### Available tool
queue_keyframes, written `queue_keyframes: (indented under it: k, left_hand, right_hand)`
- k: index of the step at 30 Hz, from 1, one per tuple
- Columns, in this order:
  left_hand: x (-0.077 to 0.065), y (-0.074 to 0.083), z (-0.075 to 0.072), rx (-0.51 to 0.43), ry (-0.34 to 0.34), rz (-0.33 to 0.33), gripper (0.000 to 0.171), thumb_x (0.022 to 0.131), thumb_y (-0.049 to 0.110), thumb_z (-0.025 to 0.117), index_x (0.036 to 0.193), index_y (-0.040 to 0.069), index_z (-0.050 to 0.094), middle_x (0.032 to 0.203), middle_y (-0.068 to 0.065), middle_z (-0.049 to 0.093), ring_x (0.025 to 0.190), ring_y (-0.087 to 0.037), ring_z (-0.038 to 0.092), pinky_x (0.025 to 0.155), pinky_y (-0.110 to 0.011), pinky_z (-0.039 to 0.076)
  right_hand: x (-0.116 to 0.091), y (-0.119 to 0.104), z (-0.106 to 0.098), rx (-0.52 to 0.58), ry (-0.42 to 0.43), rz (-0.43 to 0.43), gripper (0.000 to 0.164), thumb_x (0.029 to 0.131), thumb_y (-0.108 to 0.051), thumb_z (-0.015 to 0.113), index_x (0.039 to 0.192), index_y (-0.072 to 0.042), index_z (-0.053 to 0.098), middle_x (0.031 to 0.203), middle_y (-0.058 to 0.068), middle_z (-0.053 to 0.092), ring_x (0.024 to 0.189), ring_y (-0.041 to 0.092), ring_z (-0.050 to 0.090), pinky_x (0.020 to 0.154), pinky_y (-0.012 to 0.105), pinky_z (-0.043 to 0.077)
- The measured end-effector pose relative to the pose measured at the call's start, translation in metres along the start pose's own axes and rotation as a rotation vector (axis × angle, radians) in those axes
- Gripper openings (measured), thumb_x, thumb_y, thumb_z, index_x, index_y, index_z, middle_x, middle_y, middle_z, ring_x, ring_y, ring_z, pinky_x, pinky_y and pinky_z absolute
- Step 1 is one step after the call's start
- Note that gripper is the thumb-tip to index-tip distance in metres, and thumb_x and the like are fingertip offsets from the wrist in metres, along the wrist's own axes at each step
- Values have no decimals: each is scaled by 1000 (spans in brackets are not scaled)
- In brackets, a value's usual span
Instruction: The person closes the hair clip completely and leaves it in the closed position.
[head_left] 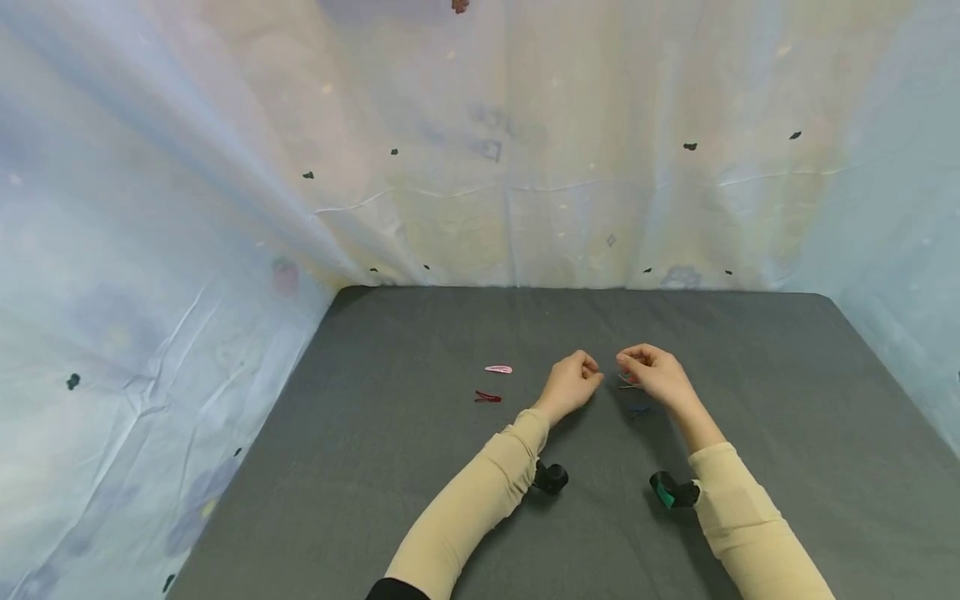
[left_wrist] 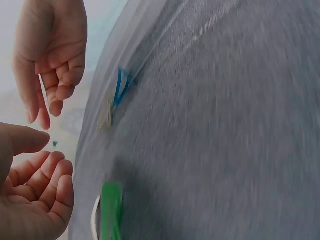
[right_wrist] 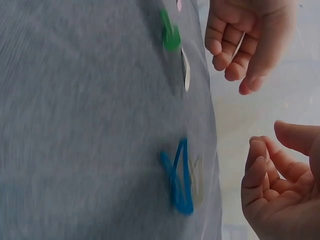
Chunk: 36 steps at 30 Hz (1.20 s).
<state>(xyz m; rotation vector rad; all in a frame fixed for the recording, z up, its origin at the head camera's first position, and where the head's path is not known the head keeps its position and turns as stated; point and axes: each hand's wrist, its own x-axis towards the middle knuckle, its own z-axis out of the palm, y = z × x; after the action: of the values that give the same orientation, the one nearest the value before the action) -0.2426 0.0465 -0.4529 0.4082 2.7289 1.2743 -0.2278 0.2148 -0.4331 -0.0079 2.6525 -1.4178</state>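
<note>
My left hand [head_left: 572, 386] and right hand [head_left: 658, 377] hover close over the grey cloth, facing each other with a small gap. In the left wrist view, the left hand [left_wrist: 35, 190] has loosely bent fingers, its thumb apart from them, and nothing shows in it. The right hand [right_wrist: 287, 175] looks just as loose in its own wrist view, with nothing between thumb and fingers. Below the right hand lie a blue hair clip [right_wrist: 181, 182] and a cream hair clip [right_wrist: 198, 182]. Near the left hand are a green hair clip [left_wrist: 111, 207] and a white hair clip [left_wrist: 95, 217], both hidden in the head view.
Left of the left hand lie a pink hair clip [head_left: 498, 368] and a dark red hair clip [head_left: 487, 398], its arms spread. Grey cloth [head_left: 360, 467] covers the table. Patterned curtains [head_left: 525, 167] hang along the back and both sides.
</note>
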Motion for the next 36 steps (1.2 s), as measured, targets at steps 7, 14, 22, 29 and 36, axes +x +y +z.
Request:
queue_keyframes:
  k: [7,14,22,29,36]
  left_hand:
    - [3,7,20,-16,-33,-26,15,89,18,62,101,9,61,89,-2,65,71,-7,56,61,-16,41]
    - [8,9,34,13,-38,-46,21,88,16,63,107,7,59,89,-3,66,72,-8,58,62,-16,41]
    - [16,8,43,87,-38,-29,33,86,14,65,118,11,57,87,-2,68,71,-9,60,62,-17,42]
    - [20,9,48,154,-16,-37,31,84,12,66,115,14,62,83,-1,66,68,-8,56,61,-16,40]
    - [22,10,52,225,25,-31,23,80,10,67,103,12,67,86,-2,69,75,-11,63,64,-17,43]
  right_hand:
    - [-3,21,-13,-17,26,24,43,97,-33,47,123,1,53,110,23,59,89,24,61,78,37,51]
    - [-2,37,-18,-37,-16,72,40,95,-25,53,120,6,53,98,13,64,78,12,57,69,28,47]
    - [-2,45,-18,-56,-43,58,30,91,-13,55,113,7,55,86,8,63,72,12,53,65,28,45]
    - [2,49,-16,-115,-22,73,24,90,-14,57,107,4,59,80,5,62,71,14,53,63,28,41]
    - [6,53,-16,-135,-14,81,24,90,-18,59,104,2,61,75,0,60,68,12,52,62,28,40]
